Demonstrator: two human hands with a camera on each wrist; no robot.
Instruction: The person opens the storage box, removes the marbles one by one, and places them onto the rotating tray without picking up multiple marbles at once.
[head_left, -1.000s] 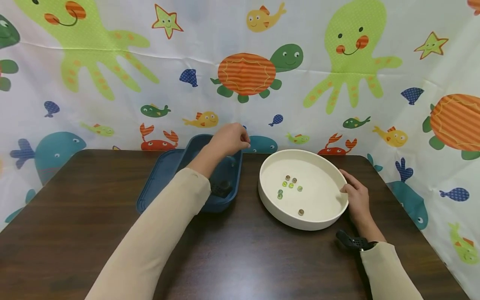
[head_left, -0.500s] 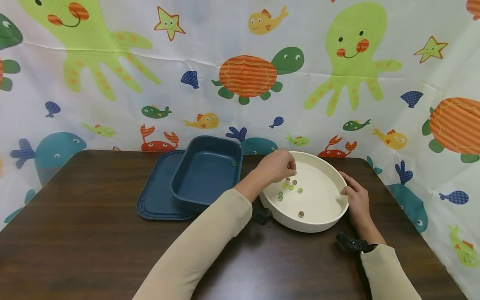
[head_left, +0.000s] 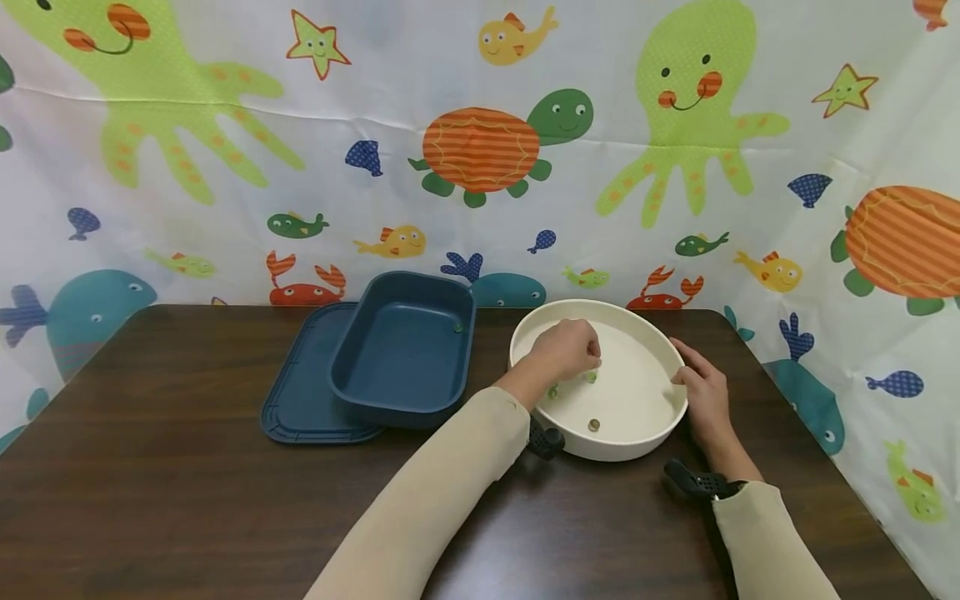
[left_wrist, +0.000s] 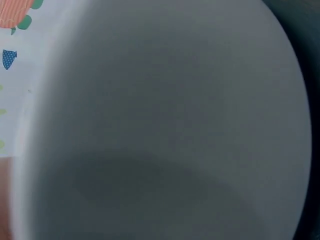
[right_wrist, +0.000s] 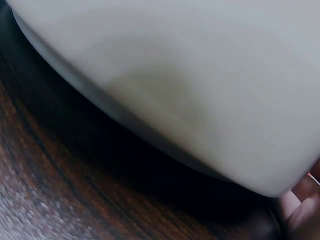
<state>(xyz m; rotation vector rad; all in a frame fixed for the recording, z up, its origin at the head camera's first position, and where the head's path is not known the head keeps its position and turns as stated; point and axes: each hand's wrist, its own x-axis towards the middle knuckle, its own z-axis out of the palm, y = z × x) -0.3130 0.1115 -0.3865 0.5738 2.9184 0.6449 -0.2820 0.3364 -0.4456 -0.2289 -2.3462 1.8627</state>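
Note:
A round, deep white tray holds several small glass marbles. My left hand reaches inside it from the left, fingers curled and fingertips low among the marbles. The back of the hand hides part of the group, and I cannot tell whether a marble is between the fingertips. My right hand grips the tray's right rim, thumb over the edge and fingers along the outer wall. In the left wrist view the white tray wall fills most of the picture; in the right wrist view its outer side does.
Left of the tray stands a deep blue rectangular container, with one green marble near its right wall. Its flat blue lid lies partly beneath it on the dark wooden table. A sea-animal cloth hangs behind.
My left hand has moved right from over the blue container to the white tray and down among the marbles. My right hand keeps its grip on the rim.

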